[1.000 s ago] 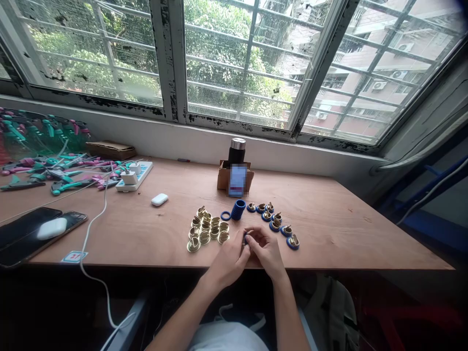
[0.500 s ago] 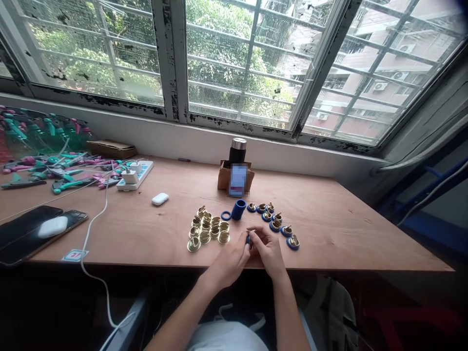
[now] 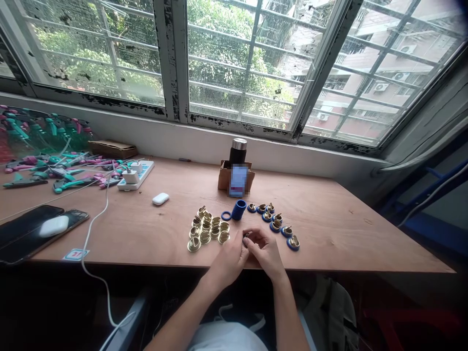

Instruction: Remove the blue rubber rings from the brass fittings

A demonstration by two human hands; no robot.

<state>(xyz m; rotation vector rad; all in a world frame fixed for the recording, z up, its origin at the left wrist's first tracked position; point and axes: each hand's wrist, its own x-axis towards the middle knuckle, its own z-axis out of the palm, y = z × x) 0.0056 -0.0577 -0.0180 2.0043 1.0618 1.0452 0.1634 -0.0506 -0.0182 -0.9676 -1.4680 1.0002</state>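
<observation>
My left hand (image 3: pixel 229 254) and my right hand (image 3: pixel 266 252) meet above the table's front edge, fingers closed around a small blue ring (image 3: pixel 245 238). Fingers hide most of it, so I cannot tell whether a gold piece sits inside. Left of my hands stand several gold clip-like pieces (image 3: pixel 205 237) with round bases, loosely grouped. Just beyond my fingertips are a stack of blue rings (image 3: pixel 239 210) and one loose blue ring (image 3: pixel 225 215) lying flat. To the right, several gold pieces fitted with blue rings (image 3: pixel 287 231) form a slanting, uneven row.
Behind the rings, a small cardboard box (image 3: pixel 224 178) holds a black bottle (image 3: pixel 237 155). Leftward lie a white earbud case (image 3: pixel 160 198), a power strip (image 3: pixel 143 178), phones (image 3: pixel 32 222), a white cable (image 3: pixel 87 234) and a heap of pink and teal pliers (image 3: pixel 68 183).
My fingers have shifted slightly around the blue ring, which shows less than before. Both hands stay together in nearly the same place, and the pieces on the table have not moved.
</observation>
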